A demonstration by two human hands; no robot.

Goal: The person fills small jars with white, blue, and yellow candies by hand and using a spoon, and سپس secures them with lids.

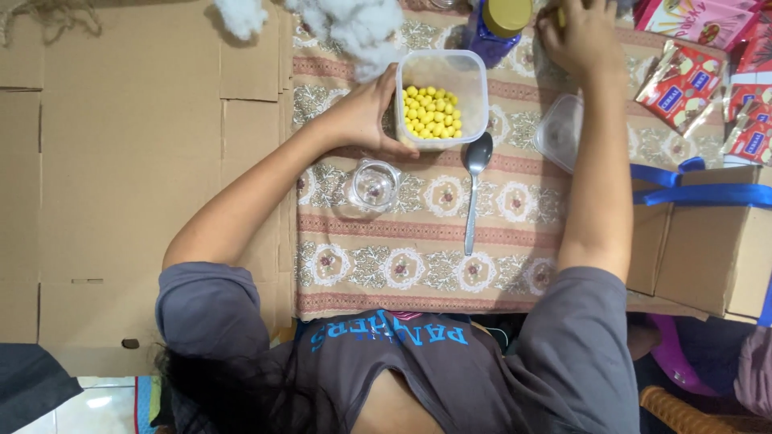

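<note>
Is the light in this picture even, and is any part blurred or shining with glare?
In the head view, the light is soft and even, with only faint shadows beside the spoon; the clear jar shows small bright glints; the left hand on the clear container is sharp; the right hand at the top edge is slightly soft.

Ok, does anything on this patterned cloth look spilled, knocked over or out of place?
Nothing spilled. The yellow candies sit inside the clear tub, steadied by the left hand. The small clear glass cup lies tipped on its side, and white stuffing is strewn at the cloth's far edge.
</note>
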